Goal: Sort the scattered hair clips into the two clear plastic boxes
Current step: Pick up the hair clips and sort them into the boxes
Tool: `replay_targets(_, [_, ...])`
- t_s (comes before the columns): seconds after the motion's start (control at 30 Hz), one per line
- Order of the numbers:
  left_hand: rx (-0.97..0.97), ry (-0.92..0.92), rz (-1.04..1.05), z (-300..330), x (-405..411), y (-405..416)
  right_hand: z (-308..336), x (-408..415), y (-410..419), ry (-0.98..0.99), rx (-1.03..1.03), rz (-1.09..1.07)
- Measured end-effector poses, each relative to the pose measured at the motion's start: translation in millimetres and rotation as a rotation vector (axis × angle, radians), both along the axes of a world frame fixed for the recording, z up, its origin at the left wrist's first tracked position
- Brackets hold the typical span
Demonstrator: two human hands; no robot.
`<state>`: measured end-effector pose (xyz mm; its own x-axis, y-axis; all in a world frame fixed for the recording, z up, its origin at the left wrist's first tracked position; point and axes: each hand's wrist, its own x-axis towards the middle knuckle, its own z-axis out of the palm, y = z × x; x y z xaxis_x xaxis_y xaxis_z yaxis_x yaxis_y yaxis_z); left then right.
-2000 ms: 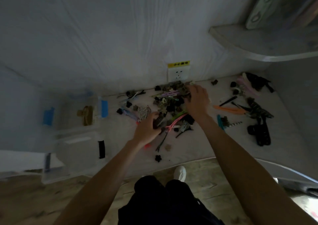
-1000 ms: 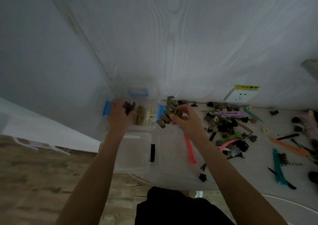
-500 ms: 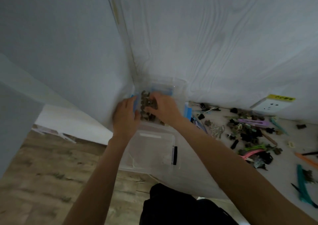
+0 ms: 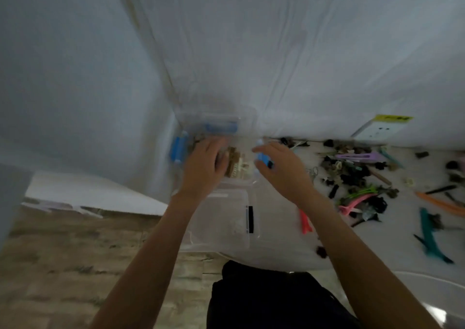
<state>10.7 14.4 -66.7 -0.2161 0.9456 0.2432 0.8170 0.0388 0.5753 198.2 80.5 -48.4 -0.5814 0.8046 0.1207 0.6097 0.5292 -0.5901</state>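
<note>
Head view, both hands at the far box. The left hand [image 4: 205,163] lies palm-down over the blue-latched clear box [image 4: 221,127] in the corner at mid-frame, its fingers laid together and roughly straight over the contents; whether they press on a clip beneath cannot be told from this angle. The right hand [image 4: 279,167] hovers at the box's right rim, fingers loosely extended and slightly apart, holding nothing visible. Brown and cream claw clips [image 4: 236,163] sit inside this box between the two hands. The second clear box [image 4: 226,218], marked by a black latch, stands just below it toward the viewer and appears to hold little or nothing (its transparency makes this uncertain). The unsorted hair clips [image 4: 352,170] remain scattered on the white table [image 4: 276,253] at right of frame: a dark tangled heap, a purple clip [image 4: 357,156], pink and green clips, a red clip [image 4: 305,221] near the right forearm, and a teal clip [image 4: 429,235] at lower right. Judged stage: a deposit into the far box, with most of the sorting left. Risks: the right forearm, swinging back toward the heap, could sweep the red clip off the near table edge; interlocked claws in the heap may lift out as a cluster and mix kinds; a light box nudged by the left hand could slide.
</note>
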Motion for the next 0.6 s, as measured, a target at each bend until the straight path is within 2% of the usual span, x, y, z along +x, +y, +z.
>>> replay_targets(0.13, [0.016, -0.011, -0.391, 1, 66, 31, 1, 97, -28, -0.071, 0.016, -0.185])
replay_targets(0.27, [-0.184, -0.108, -0.669, -3, 156, 45, -11, 187, -63, -0.053, -0.154, -0.514])
replay_targets(0.47, [-0.400, -0.106, -0.775, -26, 280, 61, -38, 310, -79, -0.049, -0.133, -0.867])
replay_targets(0.6, [-0.488, -0.060, -0.834, -37, 360, 74, -57, 403, -70, -0.212, -0.081, -0.998])
